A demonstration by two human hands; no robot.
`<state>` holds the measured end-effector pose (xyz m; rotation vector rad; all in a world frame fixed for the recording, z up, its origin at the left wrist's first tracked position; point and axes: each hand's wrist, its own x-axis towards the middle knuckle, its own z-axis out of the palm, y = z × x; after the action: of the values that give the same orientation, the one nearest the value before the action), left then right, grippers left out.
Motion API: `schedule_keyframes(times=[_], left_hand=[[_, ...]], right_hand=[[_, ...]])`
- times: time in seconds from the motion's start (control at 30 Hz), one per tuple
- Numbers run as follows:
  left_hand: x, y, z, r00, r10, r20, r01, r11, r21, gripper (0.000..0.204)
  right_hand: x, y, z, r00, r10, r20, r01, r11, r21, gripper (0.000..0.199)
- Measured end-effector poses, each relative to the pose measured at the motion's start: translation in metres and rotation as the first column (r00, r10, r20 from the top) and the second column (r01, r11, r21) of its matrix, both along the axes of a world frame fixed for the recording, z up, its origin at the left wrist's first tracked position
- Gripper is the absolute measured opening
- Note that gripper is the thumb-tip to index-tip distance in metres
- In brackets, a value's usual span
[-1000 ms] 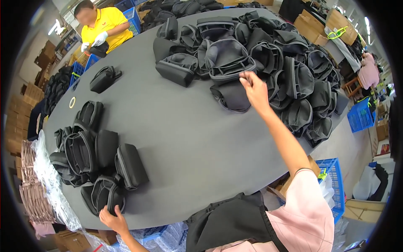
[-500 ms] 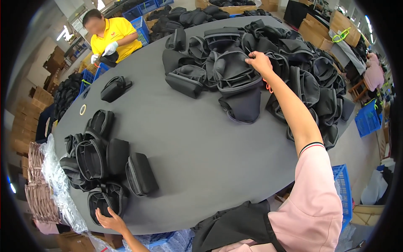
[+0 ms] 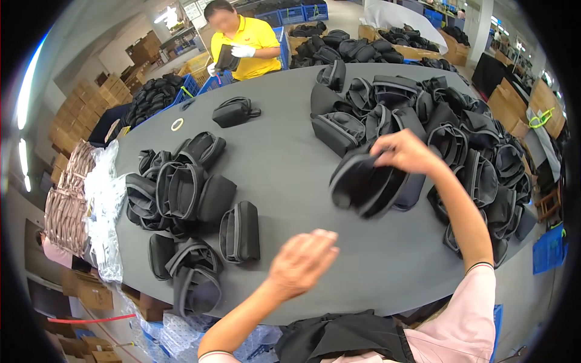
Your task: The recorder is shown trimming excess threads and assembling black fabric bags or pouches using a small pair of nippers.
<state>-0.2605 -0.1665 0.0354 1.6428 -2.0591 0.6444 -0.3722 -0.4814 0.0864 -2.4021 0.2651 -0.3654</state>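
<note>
Half a second on, the right hand point(image 3: 407, 151) has come back from the far heap with a black pouch point(image 3: 366, 184) lifted off the grey counter point(image 3: 284, 175), and the left hand point(image 3: 302, 263), which was down at the near edge, has risen over the middle of the counter.

Head view: the right grip is pinched on the pouch's upper edge, so the pouch hangs open-mouthed just below and left of that hand, clear of the surface. The left grip is loosely spread, empty, well below the pouch and just right of a closed black case point(image 3: 239, 231). Beyond the right hand lies the big heap of pouches point(image 3: 460, 139); left of the left hand sits a smaller sorted pile point(image 3: 178, 193).

The hold looks thin: a pinch on one rim of a limp pouch could slip and drop it back among the heap, and the swinging pouch could drag a neighbour off the pile.

Far left of the left hand, clear plastic bags point(image 3: 103, 206) lie in a crumpled band, with a stack of tan flat packs point(image 3: 63, 212) beside them. Brown cartons point(image 3: 91, 103) are stacked beyond, and blue crates point(image 3: 296, 15) stand behind a worker in a yellow shirt point(image 3: 248, 45). A small pale ring point(image 3: 177, 124) lies alone on the counter.
</note>
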Motion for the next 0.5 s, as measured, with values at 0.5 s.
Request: schedule_keyframes(times=[0.5], left_hand=[[-0.032,0.067,-0.081,0.856,0.337,-0.391,-0.274,0.939,0.209,0.044]], right_hand=[[0.031,0.095,-0.163,0.975,-0.01,-0.222,0.066,0.967,0.247,0.023]])
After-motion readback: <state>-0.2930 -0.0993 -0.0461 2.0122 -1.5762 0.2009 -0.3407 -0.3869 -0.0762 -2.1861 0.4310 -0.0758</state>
